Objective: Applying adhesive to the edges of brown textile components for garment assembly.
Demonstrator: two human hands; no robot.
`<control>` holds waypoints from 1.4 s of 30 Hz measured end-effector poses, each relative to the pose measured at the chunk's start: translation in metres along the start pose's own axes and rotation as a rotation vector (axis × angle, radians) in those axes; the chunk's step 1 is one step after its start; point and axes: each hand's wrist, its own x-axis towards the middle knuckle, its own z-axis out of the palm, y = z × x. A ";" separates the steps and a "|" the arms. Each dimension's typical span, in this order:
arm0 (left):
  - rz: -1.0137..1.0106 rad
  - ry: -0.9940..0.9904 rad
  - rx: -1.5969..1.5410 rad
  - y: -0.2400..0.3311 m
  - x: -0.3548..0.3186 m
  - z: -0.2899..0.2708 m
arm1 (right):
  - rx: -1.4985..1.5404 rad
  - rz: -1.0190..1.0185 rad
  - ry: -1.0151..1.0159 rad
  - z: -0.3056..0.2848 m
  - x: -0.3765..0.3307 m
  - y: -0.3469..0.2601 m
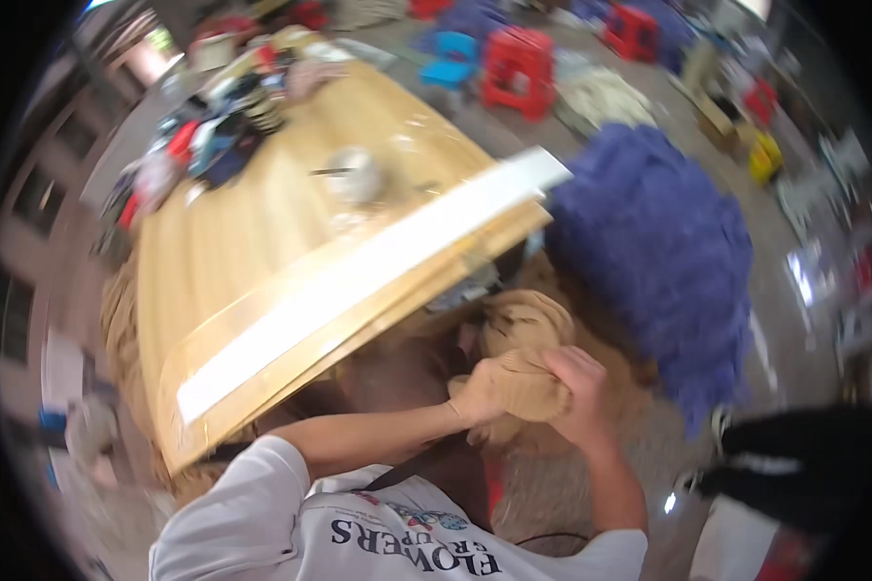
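In front of my body, beyond the near edge of the wooden table (291,228), I hold a bunched tan knit cloth (533,385). My left hand (484,390) is closed on its left side, with that forearm crossing from the left. Gripping the right side is my right hand (581,380), with its fingers wrapped around the fabric. More tan cloth (528,320) lies just beyond both hands, folded and partly hidden by them. Motion smears the finger details.
A white strip (368,286) runs along the table's near edge. On the tabletop stands a white cylindrical object (356,176), and mixed items (218,145) crowd its far left. A purple cloth heap (654,237) lies to the right. Red (518,73) and blue (450,60) stools stand beyond.
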 end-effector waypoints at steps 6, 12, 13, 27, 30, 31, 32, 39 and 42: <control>-0.030 0.044 0.066 0.215 -0.106 -0.078 | 0.314 -0.385 -0.075 0.001 0.094 -0.151; -0.037 0.419 -0.101 0.273 -0.284 -0.147 | 0.020 -0.796 -0.354 0.091 0.139 -0.230; -0.035 0.460 -0.086 0.264 -0.316 -0.159 | 0.131 -0.862 -0.320 0.120 0.135 -0.234; -0.662 0.823 0.120 0.037 -0.489 -0.238 | 0.358 -0.040 -1.070 0.344 0.079 -0.306; -0.480 1.042 0.805 0.083 -0.471 -0.240 | 0.345 -0.040 -1.084 0.353 0.079 -0.316; -0.207 1.105 0.862 0.095 -0.464 -0.241 | 0.335 -0.021 -1.096 0.353 0.077 -0.322; -0.108 1.069 0.663 0.121 -0.453 -0.242 | 0.364 -0.022 -1.080 0.351 0.075 -0.332; 0.228 0.945 -0.298 0.189 -0.377 -0.286 | 0.519 -0.060 -0.972 0.330 0.095 -0.354; 0.335 0.981 -0.243 0.234 -0.360 -0.291 | 0.690 0.032 -1.065 0.309 0.095 -0.325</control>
